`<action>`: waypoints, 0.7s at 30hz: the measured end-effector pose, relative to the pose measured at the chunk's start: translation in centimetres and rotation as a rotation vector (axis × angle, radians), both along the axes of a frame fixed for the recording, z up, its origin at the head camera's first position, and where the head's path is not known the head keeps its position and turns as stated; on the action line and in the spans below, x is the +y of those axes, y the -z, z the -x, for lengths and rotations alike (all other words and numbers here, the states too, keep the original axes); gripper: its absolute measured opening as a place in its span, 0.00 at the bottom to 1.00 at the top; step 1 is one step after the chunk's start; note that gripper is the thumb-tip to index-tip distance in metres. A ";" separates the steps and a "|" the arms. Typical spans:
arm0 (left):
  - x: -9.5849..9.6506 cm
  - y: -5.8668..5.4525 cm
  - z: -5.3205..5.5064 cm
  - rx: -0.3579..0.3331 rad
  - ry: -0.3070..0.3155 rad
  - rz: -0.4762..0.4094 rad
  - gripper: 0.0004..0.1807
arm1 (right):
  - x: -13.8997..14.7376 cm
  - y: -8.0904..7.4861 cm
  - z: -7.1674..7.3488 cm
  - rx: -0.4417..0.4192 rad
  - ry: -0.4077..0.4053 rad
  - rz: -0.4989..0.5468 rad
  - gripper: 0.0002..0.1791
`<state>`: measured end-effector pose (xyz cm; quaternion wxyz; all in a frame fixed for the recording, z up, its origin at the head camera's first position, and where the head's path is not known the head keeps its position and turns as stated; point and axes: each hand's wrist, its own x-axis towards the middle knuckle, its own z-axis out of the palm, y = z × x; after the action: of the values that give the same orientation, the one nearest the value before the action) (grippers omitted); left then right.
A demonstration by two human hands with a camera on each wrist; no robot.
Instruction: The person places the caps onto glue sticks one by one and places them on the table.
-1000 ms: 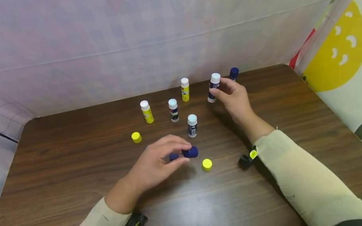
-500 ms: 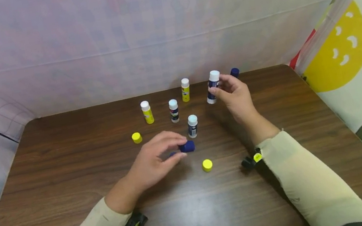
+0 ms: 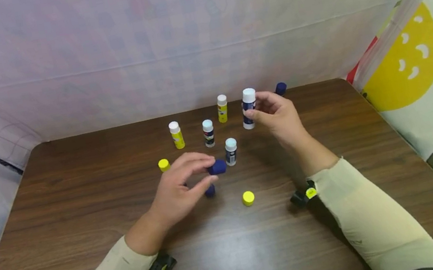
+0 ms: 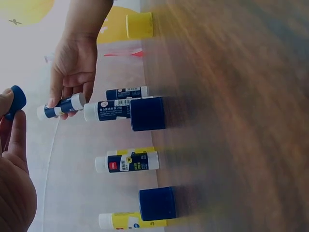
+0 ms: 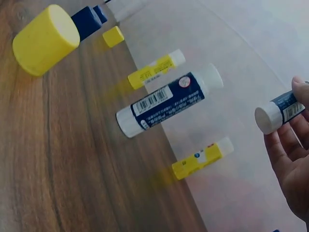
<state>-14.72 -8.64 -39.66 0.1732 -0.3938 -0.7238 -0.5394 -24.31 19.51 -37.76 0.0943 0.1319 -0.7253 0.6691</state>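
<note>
My left hand pinches a dark blue cap between thumb and fingertips above the table. In the left wrist view that blue cap shows at the left edge. With thumb and fingers, my right hand grips a navy glue stick, roughly upright with its white end up. Its white bottom faces the right wrist camera. Between the hands stands another navy glue stick without a cap, and a second navy one is behind it. A loose blue cap lies below my left fingers.
Two yellow glue sticks stand uncapped farther back. Yellow caps sit on the wooden table. A blue-capped stick is partly hidden behind my right hand. A cloth hangs along the back edge.
My left hand has risen away from me with the blue cap, uncovering the loose cap beneath. My right hand has brought its glue stick slightly left and nearer.
</note>
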 end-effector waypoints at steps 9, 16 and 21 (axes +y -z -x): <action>-0.4 0.0 0.4 0.028 -0.080 -0.015 0.20 | -0.5 -0.4 -0.8 0.001 -0.036 -0.016 0.17; -0.6 0.0 0.5 0.012 -0.082 -0.028 0.20 | -0.8 -0.8 -1.4 -0.006 -0.061 -0.035 0.17; -0.6 0.2 0.5 -0.009 -0.077 -0.044 0.20 | -0.9 -1.1 -2.1 -0.006 -0.075 -0.096 0.20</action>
<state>-15.26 -9.26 -39.84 0.1990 -0.3592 -0.7272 -0.5500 -22.24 18.56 -36.64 0.0607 0.1614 -0.7514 0.6369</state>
